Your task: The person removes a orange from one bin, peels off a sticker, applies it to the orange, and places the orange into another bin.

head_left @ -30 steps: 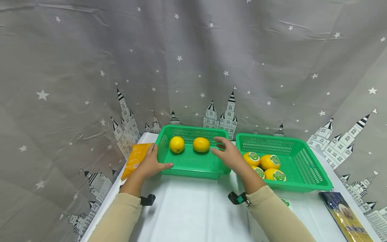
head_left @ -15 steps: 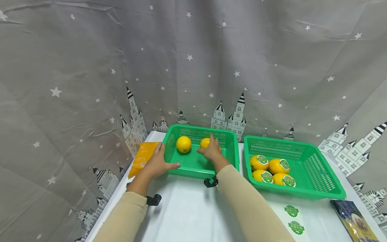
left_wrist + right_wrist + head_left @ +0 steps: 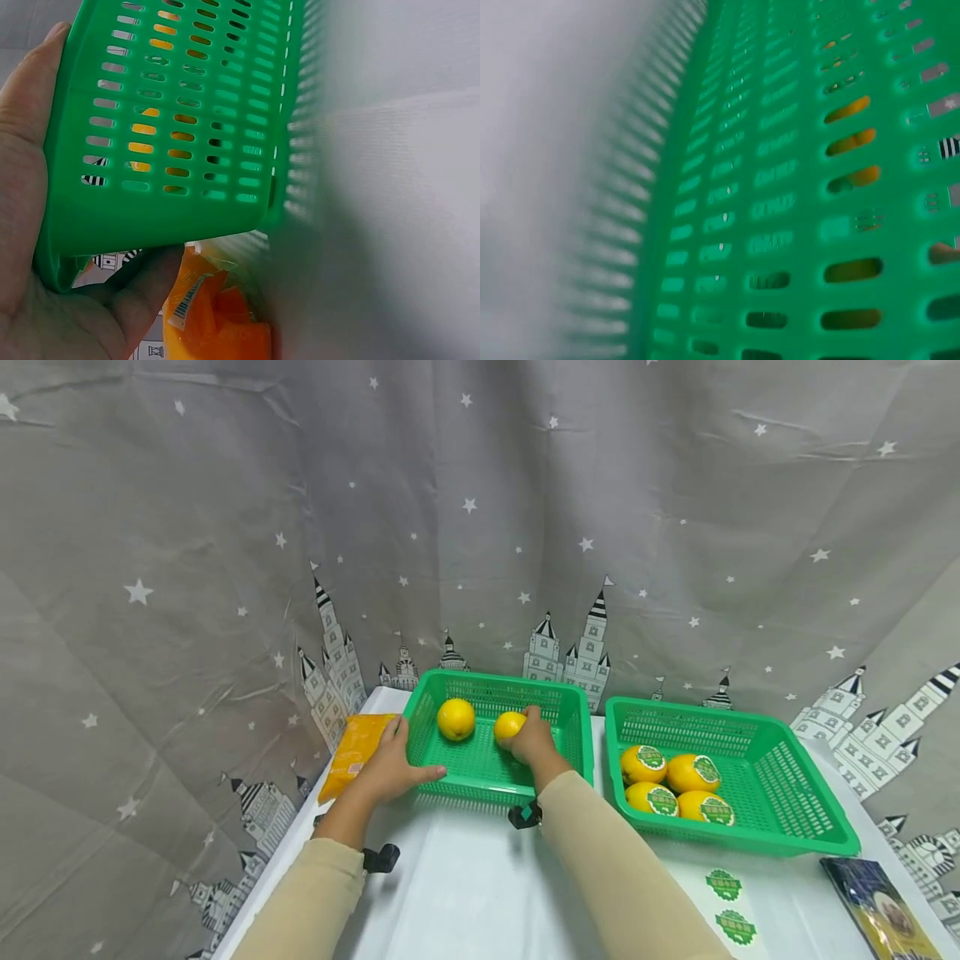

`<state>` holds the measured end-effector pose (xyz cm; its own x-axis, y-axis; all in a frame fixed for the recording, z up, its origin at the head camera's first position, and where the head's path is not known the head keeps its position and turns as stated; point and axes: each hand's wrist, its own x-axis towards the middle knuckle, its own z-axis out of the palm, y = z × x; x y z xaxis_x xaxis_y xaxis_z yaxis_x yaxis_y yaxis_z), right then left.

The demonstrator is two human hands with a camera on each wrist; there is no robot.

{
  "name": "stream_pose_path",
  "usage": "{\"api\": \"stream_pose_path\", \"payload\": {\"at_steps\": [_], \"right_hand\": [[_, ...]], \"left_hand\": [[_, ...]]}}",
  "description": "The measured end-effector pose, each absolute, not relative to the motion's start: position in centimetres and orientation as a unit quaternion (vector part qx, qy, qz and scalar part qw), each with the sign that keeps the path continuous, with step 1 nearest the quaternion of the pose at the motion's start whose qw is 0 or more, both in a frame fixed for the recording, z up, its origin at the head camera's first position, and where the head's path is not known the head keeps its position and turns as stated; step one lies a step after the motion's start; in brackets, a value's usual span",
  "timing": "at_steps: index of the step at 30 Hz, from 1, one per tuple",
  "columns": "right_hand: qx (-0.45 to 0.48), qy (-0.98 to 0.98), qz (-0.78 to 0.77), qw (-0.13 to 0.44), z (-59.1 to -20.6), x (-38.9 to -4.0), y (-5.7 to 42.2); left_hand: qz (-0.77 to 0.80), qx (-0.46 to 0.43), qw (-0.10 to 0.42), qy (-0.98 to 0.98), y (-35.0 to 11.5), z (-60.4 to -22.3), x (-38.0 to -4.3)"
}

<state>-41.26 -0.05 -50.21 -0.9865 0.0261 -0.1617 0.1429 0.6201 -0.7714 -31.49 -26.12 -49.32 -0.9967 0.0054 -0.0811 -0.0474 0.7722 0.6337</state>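
In the head view, my right hand (image 3: 531, 739) reaches into the left green basket (image 3: 480, 785) and grips a yellow-orange citrus fruit (image 3: 509, 727), thumb in front and fingers behind. Another such fruit (image 3: 456, 719) lies to its left in the same basket. My left hand (image 3: 390, 768) holds the front left corner of that basket, thumb along the front rim and fingers down the left side. The left wrist view has this hand (image 3: 22, 217) against the basket's rim (image 3: 56, 172). In the right wrist view the slotted basket wall (image 3: 795, 217) hides most of the right hand.
A second green basket (image 3: 780, 777) stands to the right with several fruits (image 3: 651, 797) bearing green stickers. Before it lies a sheet of green stickers (image 3: 723, 885), with a dark printed packet (image 3: 881, 906) at the right edge. An orange packet (image 3: 352, 752) lies left of the left basket.
My right hand has moved left and down over the right-hand fruit in the left basket and taken hold of it. The left hand stays at the corner. The head view has shifted slightly.
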Motion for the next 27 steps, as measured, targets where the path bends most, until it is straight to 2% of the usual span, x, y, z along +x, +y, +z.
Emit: {"api": "stream_pose_path", "payload": {"at_steps": [7, 14, 17, 22, 27], "right_hand": [[-0.006, 0.864, -0.502, 0.022, -48.1, -39.8, 1.3], [-0.101, 0.746, -0.650, 0.107, -45.5, -32.2, 4.6], [-0.134, 0.711, -0.678, 0.132, -46.2, -28.5, 6.4], [-0.135, 0.717, -0.665, 0.159, -49.7, -23.8, 9.0], [-0.114, 0.793, -0.584, 0.134, -52.9, -21.8, 11.0]], "left_hand": [[0.337, -0.009, 0.047, 0.940, -25.7, -49.6, -32.0], [0.331, -0.006, 0.053, 0.942, -25.8, -49.6, -31.8], [0.330, -0.002, 0.048, 0.943, -25.7, -49.6, -31.8], [0.317, -0.015, 0.038, 0.947, -25.5, -49.5, -31.8], [0.312, -0.040, 0.023, 0.949, -25.6, -49.5, -31.8]]}}
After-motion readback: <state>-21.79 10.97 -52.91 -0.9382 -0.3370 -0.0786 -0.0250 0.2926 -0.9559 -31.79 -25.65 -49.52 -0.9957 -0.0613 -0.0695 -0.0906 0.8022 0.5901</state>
